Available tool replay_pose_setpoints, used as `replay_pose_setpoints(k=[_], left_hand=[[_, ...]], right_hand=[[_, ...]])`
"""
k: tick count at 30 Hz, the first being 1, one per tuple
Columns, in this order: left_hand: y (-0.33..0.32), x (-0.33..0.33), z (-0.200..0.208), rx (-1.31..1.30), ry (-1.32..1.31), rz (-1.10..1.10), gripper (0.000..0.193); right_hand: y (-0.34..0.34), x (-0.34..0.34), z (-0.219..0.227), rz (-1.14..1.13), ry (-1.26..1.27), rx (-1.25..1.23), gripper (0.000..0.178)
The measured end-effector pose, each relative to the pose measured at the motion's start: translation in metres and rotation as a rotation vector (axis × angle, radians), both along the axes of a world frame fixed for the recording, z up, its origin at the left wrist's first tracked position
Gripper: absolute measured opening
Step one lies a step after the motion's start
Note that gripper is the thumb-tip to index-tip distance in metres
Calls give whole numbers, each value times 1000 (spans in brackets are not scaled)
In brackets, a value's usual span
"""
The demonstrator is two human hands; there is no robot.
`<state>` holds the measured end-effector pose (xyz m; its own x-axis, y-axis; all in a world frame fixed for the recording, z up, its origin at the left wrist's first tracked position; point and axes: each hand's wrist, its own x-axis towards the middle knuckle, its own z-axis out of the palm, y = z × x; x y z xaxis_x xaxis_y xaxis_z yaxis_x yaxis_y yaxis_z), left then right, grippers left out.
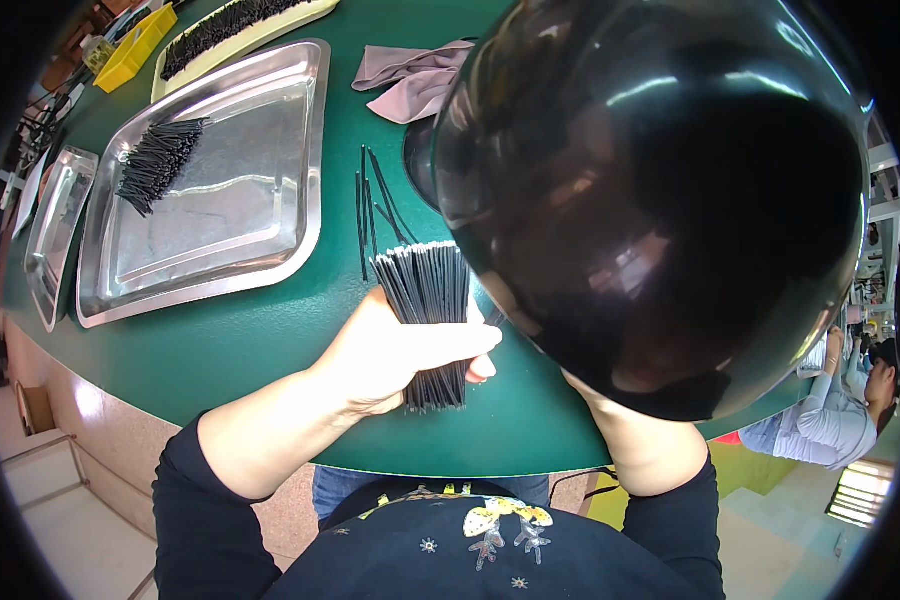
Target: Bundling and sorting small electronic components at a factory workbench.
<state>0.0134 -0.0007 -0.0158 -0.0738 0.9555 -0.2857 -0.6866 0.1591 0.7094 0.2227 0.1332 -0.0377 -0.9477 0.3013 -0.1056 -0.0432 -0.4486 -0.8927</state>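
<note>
A dark green table (260, 335) carries everything. Up and to the left of the left hand (400, 350) lies a large steel tray (270, 230), and further left a smaller steel tray (55, 230). Beyond the hand — just above its bundle — a few loose black sticks (368, 215) lie on the green surface. A crumpled mauve cloth (415, 80) sits further up. At the far left corner — a yellow bin (135, 45) and a cream tray (260, 30).
</note>
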Motion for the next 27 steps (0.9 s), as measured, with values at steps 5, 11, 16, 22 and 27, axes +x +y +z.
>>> replay_pose_setpoints(k=[5,11,16,22,27], left_hand=[[1,-1,2,-47,-56,12,10],[-1,-1,3,-25,-80,-8,10],[-2,-5,1,-75,-299,-93,12],[-1,1,2,-63,-164,-125,13],[-2,0,3,-47,-94,-34,11]], right_hand=[[1,-3,1,-12,-1,-15,31],[0,2,1,-19,6,-32,31],[12,0,3,-27,4,-47,31],[4,-7,1,-33,8,-69,31],[7,-10,1,-38,10,-87,31]])
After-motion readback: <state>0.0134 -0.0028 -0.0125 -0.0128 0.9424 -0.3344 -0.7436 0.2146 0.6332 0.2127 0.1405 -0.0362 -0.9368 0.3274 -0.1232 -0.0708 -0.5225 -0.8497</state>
